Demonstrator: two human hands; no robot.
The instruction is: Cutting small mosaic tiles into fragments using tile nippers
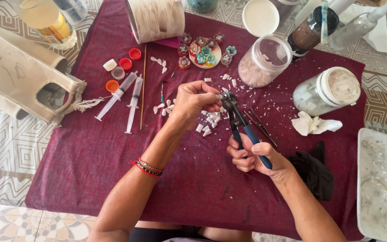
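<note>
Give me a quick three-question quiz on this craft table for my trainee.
1. True or false: the right hand grips blue-handled nippers.
2. What does the left hand hold at the nipper tip?
A. a small white chip
B. a red cap
C. a syringe
3. How many syringes lie on the maroon cloth?

Key: 1 true; 2 A; 3 two.

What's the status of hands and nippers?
Right hand shut on nippers, jaws up. Left hand pinches a white chip at the jaws. White chips scattered on cloth beneath; nothing blocking.
</note>
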